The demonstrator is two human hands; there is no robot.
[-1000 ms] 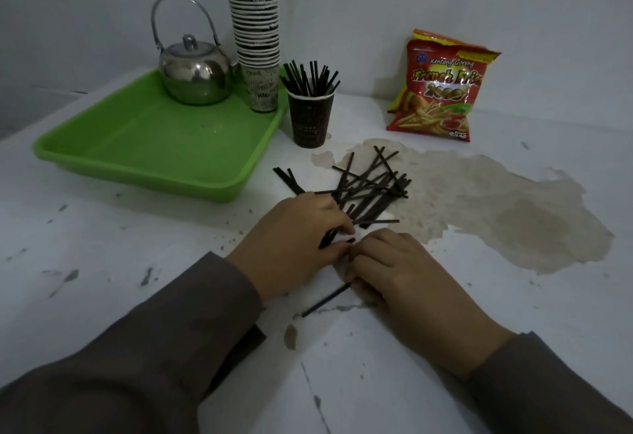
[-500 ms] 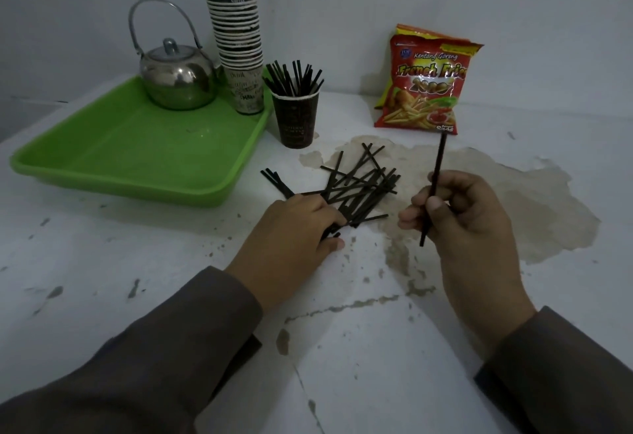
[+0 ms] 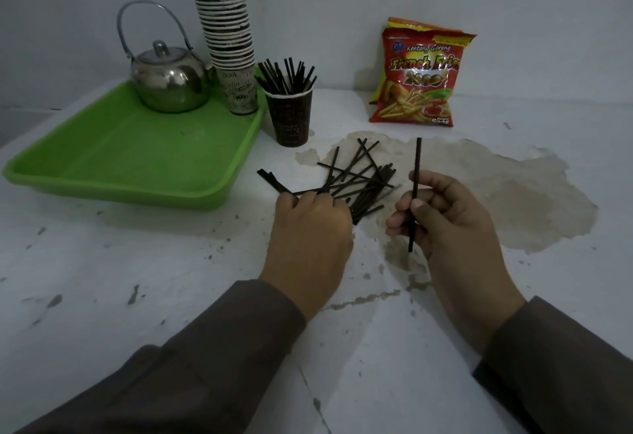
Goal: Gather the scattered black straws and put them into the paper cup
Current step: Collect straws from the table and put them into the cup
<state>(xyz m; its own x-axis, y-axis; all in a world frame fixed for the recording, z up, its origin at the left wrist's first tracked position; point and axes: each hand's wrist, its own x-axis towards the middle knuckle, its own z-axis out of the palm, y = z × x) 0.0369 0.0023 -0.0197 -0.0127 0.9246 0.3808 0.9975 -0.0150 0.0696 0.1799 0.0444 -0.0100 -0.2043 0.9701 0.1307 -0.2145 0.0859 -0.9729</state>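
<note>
Several black straws lie in a loose pile (image 3: 359, 183) on the white table, just in front of a dark paper cup (image 3: 289, 118) that holds several upright straws. My right hand (image 3: 448, 224) pinches a single black straw (image 3: 416, 173) between thumb and fingers and holds it nearly upright, right of the pile. My left hand (image 3: 308, 228) rests knuckles-up on the near edge of the pile, fingers curled over some straws; whether it grips them is hidden.
A green tray (image 3: 113, 176) at the left carries a steel kettle (image 3: 168, 84) and a tall stack of paper cups (image 3: 226, 32). A red snack bag (image 3: 419, 73) leans on the wall at the back. A worn brown patch (image 3: 496, 193) marks the table.
My right hand picked one straw off the table near the left hand and lifted it upright to the right of the pile. The left hand stayed on the pile.
</note>
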